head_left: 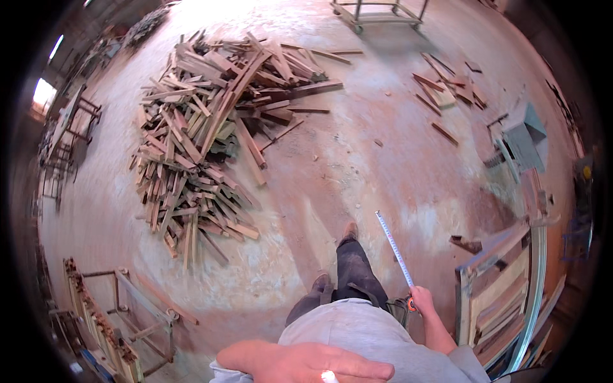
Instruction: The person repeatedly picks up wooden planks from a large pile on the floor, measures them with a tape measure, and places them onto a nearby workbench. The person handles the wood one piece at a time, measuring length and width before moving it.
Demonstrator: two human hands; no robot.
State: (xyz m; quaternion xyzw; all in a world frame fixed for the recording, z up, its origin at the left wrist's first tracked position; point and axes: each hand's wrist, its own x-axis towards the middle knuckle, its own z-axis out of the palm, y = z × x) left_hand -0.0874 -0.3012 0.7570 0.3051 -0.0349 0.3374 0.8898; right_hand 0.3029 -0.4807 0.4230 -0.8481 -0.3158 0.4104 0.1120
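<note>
White tape measure blade point(394, 247), extended stiffly

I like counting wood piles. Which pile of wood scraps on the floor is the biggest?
The big heap of wood offcuts at upper left; the scattered sticks at upper right are far fewer.

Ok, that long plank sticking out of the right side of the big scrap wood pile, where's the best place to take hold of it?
Grip the dark long plank at its free right end, coming from the bare floor on the right. That end juts clear of the heap of wooden offcuts, while its left end lies buried under other pieces. The right hand already holds a tape measure case; the left hand looks free.
</note>
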